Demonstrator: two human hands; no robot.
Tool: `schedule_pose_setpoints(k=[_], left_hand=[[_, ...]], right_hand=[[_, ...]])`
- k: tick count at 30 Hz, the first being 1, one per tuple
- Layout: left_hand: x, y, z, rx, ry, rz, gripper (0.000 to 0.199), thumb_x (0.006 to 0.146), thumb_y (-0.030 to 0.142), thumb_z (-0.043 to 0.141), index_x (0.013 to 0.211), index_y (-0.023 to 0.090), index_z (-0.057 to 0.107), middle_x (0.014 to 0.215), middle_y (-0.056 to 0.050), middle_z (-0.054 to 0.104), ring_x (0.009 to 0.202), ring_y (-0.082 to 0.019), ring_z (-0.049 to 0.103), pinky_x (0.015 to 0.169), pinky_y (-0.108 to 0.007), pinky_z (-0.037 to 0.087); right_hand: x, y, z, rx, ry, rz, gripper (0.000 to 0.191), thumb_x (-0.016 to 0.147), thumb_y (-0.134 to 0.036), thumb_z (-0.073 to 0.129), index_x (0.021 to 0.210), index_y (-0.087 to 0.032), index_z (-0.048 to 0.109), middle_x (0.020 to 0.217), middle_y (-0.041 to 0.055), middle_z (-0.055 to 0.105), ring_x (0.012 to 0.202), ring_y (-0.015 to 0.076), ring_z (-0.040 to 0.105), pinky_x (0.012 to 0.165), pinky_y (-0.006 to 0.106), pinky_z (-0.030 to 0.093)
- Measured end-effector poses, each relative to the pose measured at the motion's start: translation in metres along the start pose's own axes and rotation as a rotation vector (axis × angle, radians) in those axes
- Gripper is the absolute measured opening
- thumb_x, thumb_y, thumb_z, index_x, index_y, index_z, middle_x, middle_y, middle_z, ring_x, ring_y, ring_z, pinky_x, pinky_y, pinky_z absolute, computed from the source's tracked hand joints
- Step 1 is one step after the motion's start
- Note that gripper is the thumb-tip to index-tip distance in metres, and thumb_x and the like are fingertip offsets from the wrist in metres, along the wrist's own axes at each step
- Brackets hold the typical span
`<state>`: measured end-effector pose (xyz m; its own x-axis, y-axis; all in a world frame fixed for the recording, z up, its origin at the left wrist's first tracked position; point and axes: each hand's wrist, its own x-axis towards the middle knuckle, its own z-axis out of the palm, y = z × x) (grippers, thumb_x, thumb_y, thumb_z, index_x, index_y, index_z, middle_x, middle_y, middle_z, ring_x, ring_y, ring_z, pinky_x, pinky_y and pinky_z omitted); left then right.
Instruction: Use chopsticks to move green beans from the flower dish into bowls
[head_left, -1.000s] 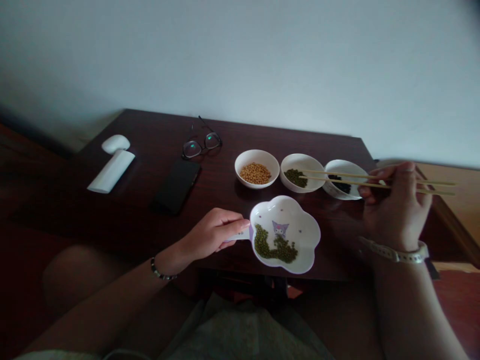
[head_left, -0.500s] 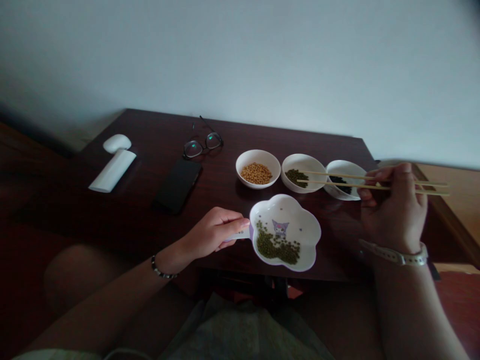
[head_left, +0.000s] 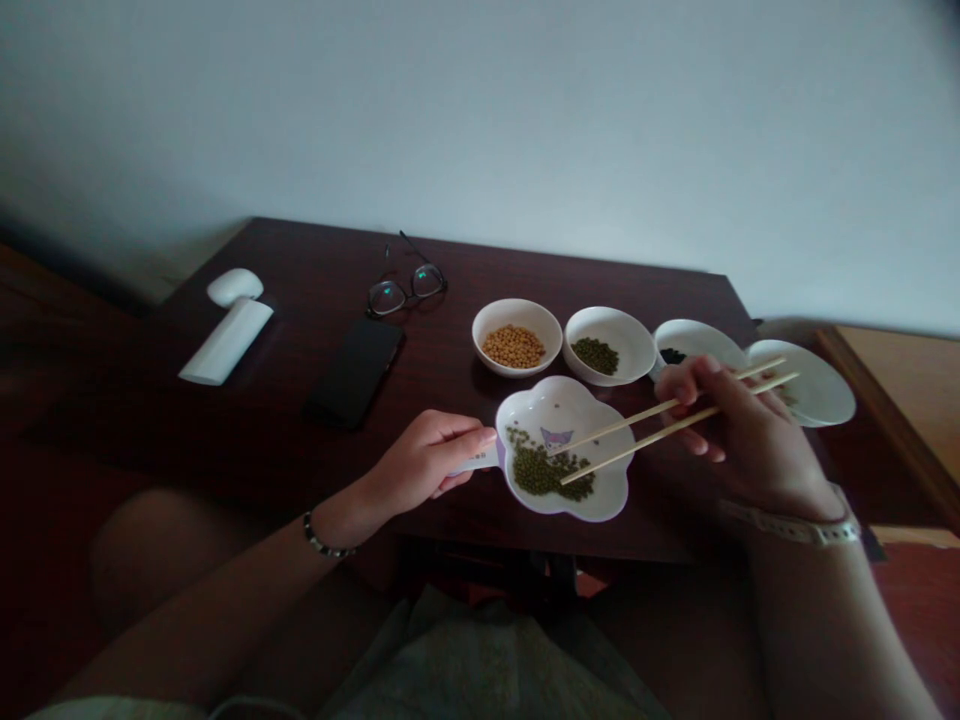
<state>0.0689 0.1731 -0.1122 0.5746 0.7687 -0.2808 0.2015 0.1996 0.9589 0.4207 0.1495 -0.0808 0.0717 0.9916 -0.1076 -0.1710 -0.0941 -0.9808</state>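
Observation:
My left hand is closed round the short handle of a white flower-shaped bowl with a purple cartoon face. Green beans lie along the bowl's left and near side. My right hand grips a pair of wooden chopsticks; their tips are apart, over the beans in the flower bowl. Behind it stand a white bowl of yellow beans and a white bowl of green beans. A third bowl with dark beans is partly hidden by my right hand, as is a fourth bowl.
On the dark wooden table lie a black phone, glasses and a white two-part object at the left. A pale wall rises behind the table. A light wooden surface is at the right.
My right hand has moved left and nearer, bringing the chopstick tips from the green-bean bowl to the flower bowl. The fourth bowl has come into view. The flower bowl shifted slightly up and left.

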Motion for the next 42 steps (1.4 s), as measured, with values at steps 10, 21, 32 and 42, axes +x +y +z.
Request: schedule_pose_setpoints(k=[10,21,32,42], left_hand=[[0.003,0.002,0.004,0.007,-0.002,0.007,0.054,0.112,0.054,0.067,0.07,0.022,0.055,0.05,0.005,0.05,0.04,-0.008,0.04,0.041,-0.022,0.024],[0.002,0.004,0.004,0.004,-0.003,0.015,0.051,0.114,0.049,0.065,0.072,0.021,0.057,0.051,0.005,0.051,0.041,-0.008,0.04,0.041,-0.021,0.025],[0.003,0.002,0.004,0.02,0.003,0.011,0.052,0.113,0.051,0.065,0.072,0.021,0.058,0.05,0.006,0.051,0.04,-0.008,0.04,0.041,-0.021,0.025],[0.002,0.003,0.004,0.0,-0.011,0.039,0.052,0.115,0.047,0.064,0.071,0.022,0.055,0.05,0.006,0.049,0.041,-0.008,0.04,0.042,-0.022,0.025]], right_hand=[[0.002,0.014,0.002,-0.021,-0.083,0.016,0.047,0.111,-0.061,0.077,0.083,-0.024,0.069,0.075,0.0005,0.057,0.052,0.0119,0.044,0.043,0.027,0.033],[0.003,0.009,0.005,-0.02,-0.059,-0.01,0.05,0.111,-0.06,0.077,0.079,-0.024,0.066,0.065,0.0004,0.054,0.05,0.0124,0.042,0.043,0.027,0.027],[0.006,0.015,-0.004,-0.011,-0.074,0.024,0.049,0.111,-0.061,0.076,0.081,-0.023,0.068,0.067,0.0012,0.058,0.05,0.0117,0.045,0.043,0.027,0.028],[0.002,0.015,0.003,0.013,-0.072,0.021,0.047,0.113,-0.058,0.075,0.082,-0.023,0.067,0.074,0.0009,0.057,0.053,0.0114,0.046,0.045,0.027,0.032]])
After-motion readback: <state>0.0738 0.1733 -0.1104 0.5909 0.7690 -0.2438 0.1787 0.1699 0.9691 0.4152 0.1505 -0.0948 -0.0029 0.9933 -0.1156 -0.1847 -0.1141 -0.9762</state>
